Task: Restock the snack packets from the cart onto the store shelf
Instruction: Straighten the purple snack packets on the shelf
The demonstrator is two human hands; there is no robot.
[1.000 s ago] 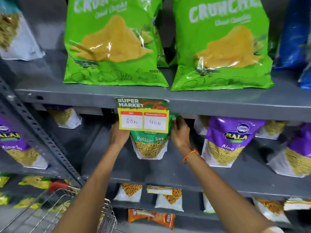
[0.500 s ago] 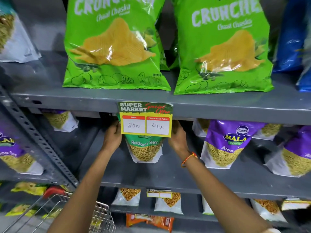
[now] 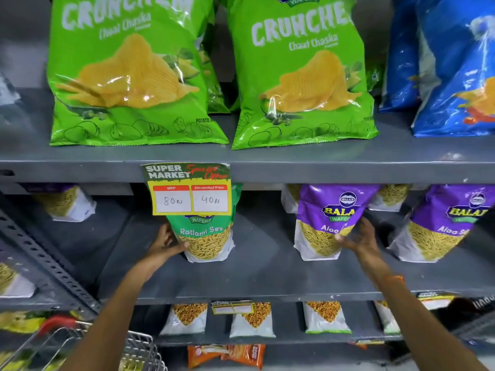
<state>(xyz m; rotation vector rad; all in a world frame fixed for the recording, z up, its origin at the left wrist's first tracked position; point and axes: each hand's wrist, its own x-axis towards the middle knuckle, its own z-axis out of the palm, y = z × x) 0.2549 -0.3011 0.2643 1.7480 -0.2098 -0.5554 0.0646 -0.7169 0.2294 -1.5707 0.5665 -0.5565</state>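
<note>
A green Ratlami Sev packet (image 3: 207,236) stands upright on the middle grey shelf (image 3: 254,274), its top hidden behind a yellow price tag (image 3: 188,190). My left hand (image 3: 164,243) holds the packet's lower left side, thumb across its front. My right hand (image 3: 360,241) has its fingers spread against the lower right of a purple Aloo Sev packet (image 3: 325,223) standing to the right. Whether that hand grips the purple packet is unclear. The wire cart (image 3: 134,352) with a red handle shows at the bottom left.
Two big green chip bags (image 3: 128,76) and blue bags (image 3: 452,65) fill the shelf above. Another purple packet (image 3: 439,228) stands at the right, more behind. Lower shelves hold white and orange packets (image 3: 251,319). A perforated grey upright (image 3: 45,261) slants at the left.
My right hand left the green packet and moved right to the purple Aloo Sev packet. My left hand slid down to the green packet's lower side. The view shifted upward and closer.
</note>
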